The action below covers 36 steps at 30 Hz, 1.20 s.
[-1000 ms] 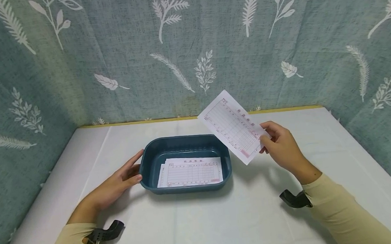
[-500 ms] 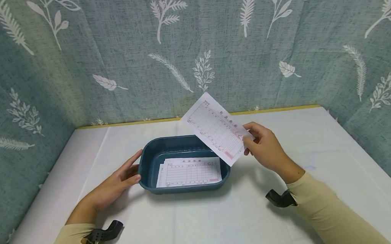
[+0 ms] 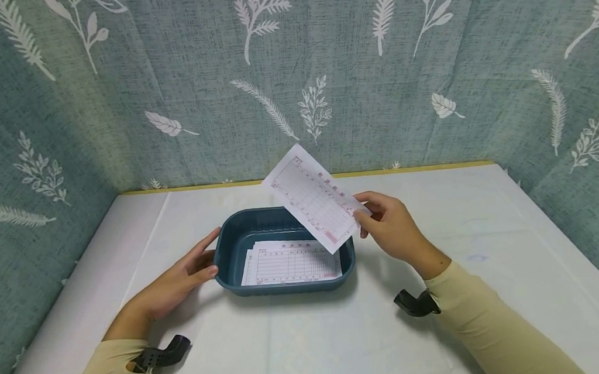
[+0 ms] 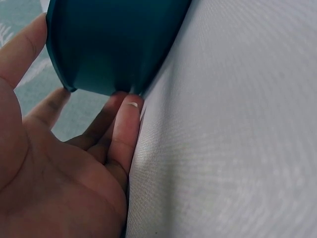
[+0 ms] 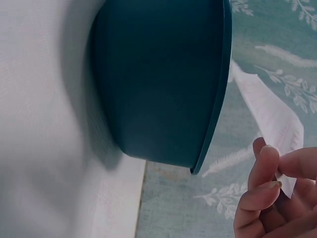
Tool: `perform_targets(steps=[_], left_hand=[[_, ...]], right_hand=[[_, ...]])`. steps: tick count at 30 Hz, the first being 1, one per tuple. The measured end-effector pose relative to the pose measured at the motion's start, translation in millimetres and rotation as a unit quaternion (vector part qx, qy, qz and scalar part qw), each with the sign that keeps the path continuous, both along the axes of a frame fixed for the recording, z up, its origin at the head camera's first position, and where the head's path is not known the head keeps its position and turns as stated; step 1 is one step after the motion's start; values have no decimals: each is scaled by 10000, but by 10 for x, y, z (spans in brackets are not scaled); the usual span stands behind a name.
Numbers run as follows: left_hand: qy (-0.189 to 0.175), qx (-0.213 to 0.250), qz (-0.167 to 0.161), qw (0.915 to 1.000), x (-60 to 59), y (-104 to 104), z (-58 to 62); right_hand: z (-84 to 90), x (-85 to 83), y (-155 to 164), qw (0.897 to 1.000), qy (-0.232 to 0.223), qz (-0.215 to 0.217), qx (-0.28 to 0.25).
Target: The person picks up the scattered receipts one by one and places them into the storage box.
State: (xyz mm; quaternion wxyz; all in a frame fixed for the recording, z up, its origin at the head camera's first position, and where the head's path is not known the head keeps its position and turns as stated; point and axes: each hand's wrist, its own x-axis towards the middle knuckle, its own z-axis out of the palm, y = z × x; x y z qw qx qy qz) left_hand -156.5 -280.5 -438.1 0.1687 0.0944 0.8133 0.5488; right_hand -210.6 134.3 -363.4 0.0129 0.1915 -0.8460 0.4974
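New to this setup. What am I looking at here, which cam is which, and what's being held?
There is no robot: a person works with two bare hands and wears three cameras. The wide picture comes from a head camera that looks down at a white table in front of a leaf-patterned curtain. The two close pictures come from cameras strapped to each wrist; the black clips near the sleeves are probably their mounts.

On the table sits a dark teal tray with printed forms lying flat in it. The left hand rests with straight fingers against the tray's left side; the left wrist view shows the fingertips touching its wall. The right hand pinches one more form, a paper slip, by its corner and holds it tilted above the tray's right end.
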Motion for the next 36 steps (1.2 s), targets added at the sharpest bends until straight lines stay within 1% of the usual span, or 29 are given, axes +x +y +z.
perform_targets(steps=[5,11,18,22,27,32,36], left_hand=[[-30,-56,1,10000,-2,-8,-6],[-75,6,-16,10000,8,-9,11],[-57,49,-58,10000,-13,-4,-8],[-86,-5,-28,10000,-28,-6,-18],[-13,-107,-23,9999,-19,-14,-4],[-10,-76,-19,10000,-5,-11,7],[-34,-4,-40,10000,-23,2,-13]], right_hand=[[-45,-37,-49,9999,-42,77,81],[-52,-66,-126,9999,-93,86,-5],[-89,-93,-195,9990,-400,163,-113],[-134,-104,-201,9986,-480,202,-21],[-165,-129,-213,9988,-413,255,59],[-195,-139,-225,9977,-516,390,183],[-225,-146,-207,9977,-466,406,271]])
